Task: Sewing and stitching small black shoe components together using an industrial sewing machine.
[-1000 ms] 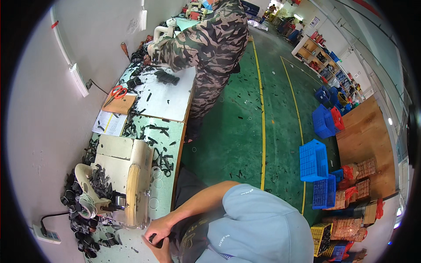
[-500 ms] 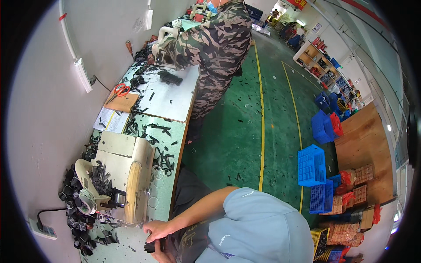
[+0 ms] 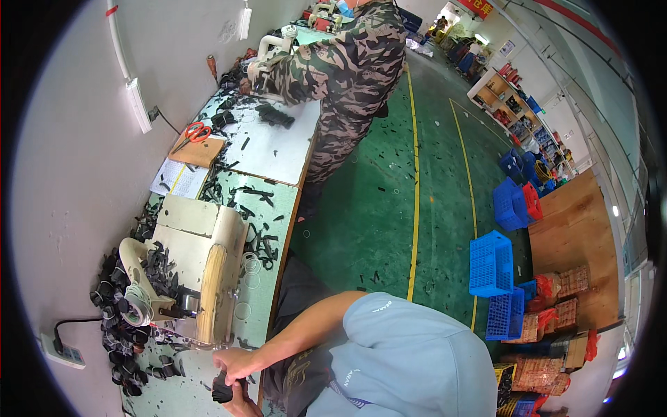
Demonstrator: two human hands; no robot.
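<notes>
A small bundle of black strips (image 3: 221, 390) is between my two hands, above the near edge of the green-topped table. My right hand (image 3: 235, 363) is closed at its upper end, fingers bent over it. From below, my left hand (image 3: 241, 404) grips the same bundle, partly cut off by the lower edge of the picture. Just beyond my hands stands a cream-coloured machine (image 3: 191, 240) with a wooden strip along its side and loose black pieces on it. White rings (image 3: 243, 311) lie beside the machine.
Tied black bundles (image 3: 125, 361) are heaped along the wall. Orange-handled scissors (image 3: 193, 134) lie by a paper sheet (image 3: 177, 176). A co-worker in camouflage clothing (image 3: 354, 76) works at another machine farther along. Blue crates (image 3: 491, 263) stand on the green floor at right.
Both hands have shifted left with the black bundle, over the table edge, and more of the bundle shows. The whole view has also moved slightly.
</notes>
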